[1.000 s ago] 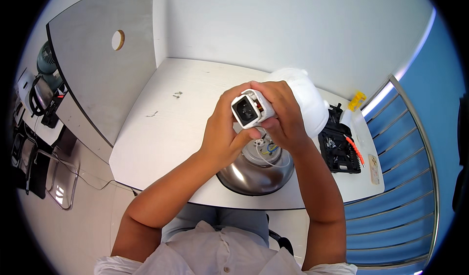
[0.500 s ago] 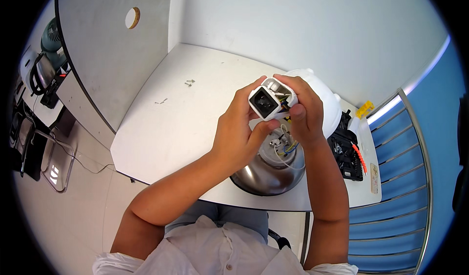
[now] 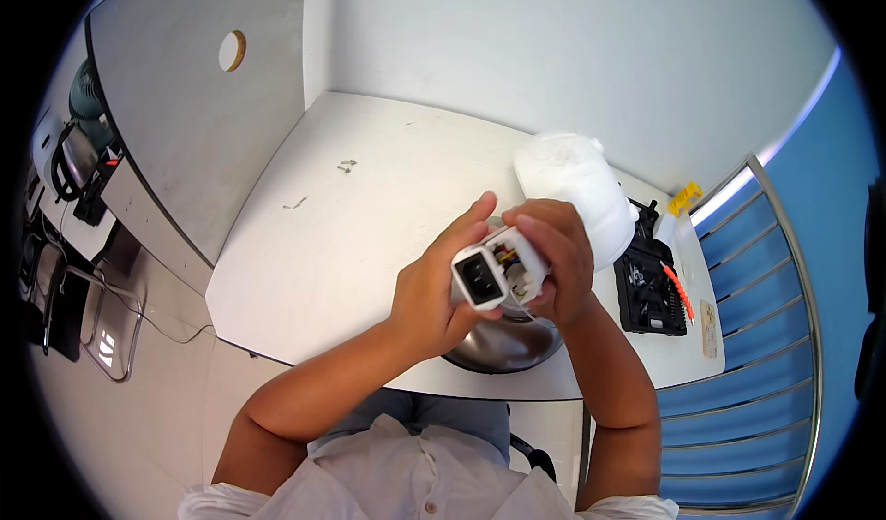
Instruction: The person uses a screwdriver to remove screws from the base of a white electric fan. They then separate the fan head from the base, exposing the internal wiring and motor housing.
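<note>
Both my hands are closed around a white plastic power socket housing point(image 3: 479, 279), held above the table's front edge. Its black pin socket faces me, and coloured wires show through an open side. My left hand point(image 3: 429, 285) grips its left side, thumb underneath and fingers along the top. From the right, my right hand point(image 3: 558, 257) wraps its fingers over the open-sided part. Beneath the hands stands a rounded, shiny metal appliance body point(image 3: 503, 345), whose top is mostly hidden by them. A thin white wire hangs between the housing and the metal body.
A white plastic shell point(image 3: 568, 179) lies behind my right hand. A black tool case point(image 3: 651, 289), an orange-handled tool point(image 3: 678, 289) and a yellow item point(image 3: 685, 199) are at the right. Small screws point(image 3: 346, 166) lie on the white table point(image 3: 305, 262). A metal railing point(image 3: 789, 271) borders the right.
The housing and both hands have come lower and nearer to me, now covering the metal body's top. The housing has turned, so its open side with wires shows more.
</note>
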